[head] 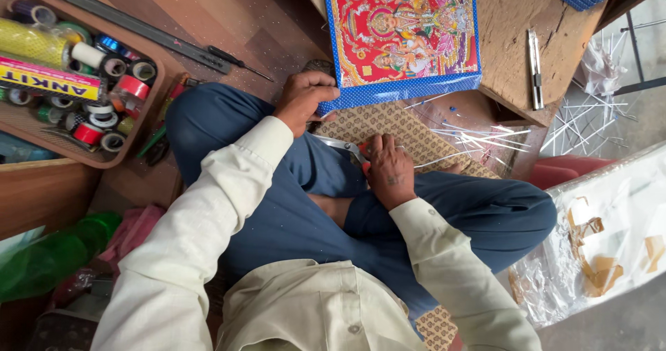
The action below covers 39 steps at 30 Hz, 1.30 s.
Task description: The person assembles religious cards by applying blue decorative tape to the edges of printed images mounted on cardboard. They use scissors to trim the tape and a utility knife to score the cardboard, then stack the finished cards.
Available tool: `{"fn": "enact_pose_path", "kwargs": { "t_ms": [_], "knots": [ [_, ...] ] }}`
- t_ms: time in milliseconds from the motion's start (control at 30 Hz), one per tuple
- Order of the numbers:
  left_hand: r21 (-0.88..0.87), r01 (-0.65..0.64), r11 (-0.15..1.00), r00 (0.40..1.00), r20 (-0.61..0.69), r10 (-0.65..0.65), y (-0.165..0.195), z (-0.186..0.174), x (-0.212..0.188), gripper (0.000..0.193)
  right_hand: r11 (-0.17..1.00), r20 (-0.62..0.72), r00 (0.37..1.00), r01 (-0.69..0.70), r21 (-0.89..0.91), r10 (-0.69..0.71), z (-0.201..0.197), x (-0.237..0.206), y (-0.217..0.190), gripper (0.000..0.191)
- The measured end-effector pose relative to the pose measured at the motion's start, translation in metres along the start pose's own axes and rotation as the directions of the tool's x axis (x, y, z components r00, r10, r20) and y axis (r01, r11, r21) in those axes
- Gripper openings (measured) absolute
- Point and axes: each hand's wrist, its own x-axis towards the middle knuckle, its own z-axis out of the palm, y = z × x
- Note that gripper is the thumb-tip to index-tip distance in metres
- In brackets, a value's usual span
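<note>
Seated cross-legged, a person trims at the edge of a blue-bordered religious picture [401, 35] with scissors [343, 147].

The left hand [303, 101] curls over the picture's lower left corner, fingers pressed on the dotted blue border, holding it on a patterned brown mat [395, 125]; the right hand [390, 170] is closed around the scissors' handles, the blades pointing left toward that corner; thin white offcut strips [472, 139] lie scattered beside the mat, so some cutting looks done, though how much edge remains cannot be told; a wooden board [513, 39] lies under the picture's far side with a utility knife [535, 66] on it; a wooden tray of tape rolls [104, 108] sits left on the wood-grain floor [229, 18], beside a long metal ruler [125, 21]; crumpled clear plastic sheeting [603, 240] lies right.
</note>
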Motion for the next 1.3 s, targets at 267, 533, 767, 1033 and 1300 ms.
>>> {"fn": "enact_pose_path", "kwargs": {
  "t_ms": [267,533,767,1033,1300],
  "knots": [
    [0.154,-0.173,0.973,0.982,-0.052,0.183,-0.006,0.002,0.002,0.020,0.989,-0.184,0.971,0.147,-0.029,-0.150,-0.015,-0.008,0.004,0.034],
    [0.376,-0.215,0.901,0.965,-0.061,0.255,-0.004,0.008,-0.006,0.028,0.935,-0.023,0.992,0.122,0.334,-0.121,-0.031,-0.015,0.010,0.057],
    [0.307,-0.229,0.924,0.956,-0.109,0.274,-0.003,0.004,-0.008,0.028,0.292,0.595,0.804,-0.570,0.768,0.006,-0.032,-0.048,0.018,0.034],
    [0.446,-0.307,0.841,0.935,-0.020,0.353,-0.002,0.008,-0.014,0.034,-0.109,0.479,0.876,-0.483,0.869,-0.057,-0.023,-0.087,-0.022,0.061],
    [0.526,-0.284,0.801,0.931,-0.047,0.361,-0.012,0.008,-0.008,0.043,-0.159,0.406,0.912,-0.409,0.898,-0.053,-0.032,-0.068,-0.029,0.065]
  ]
}}
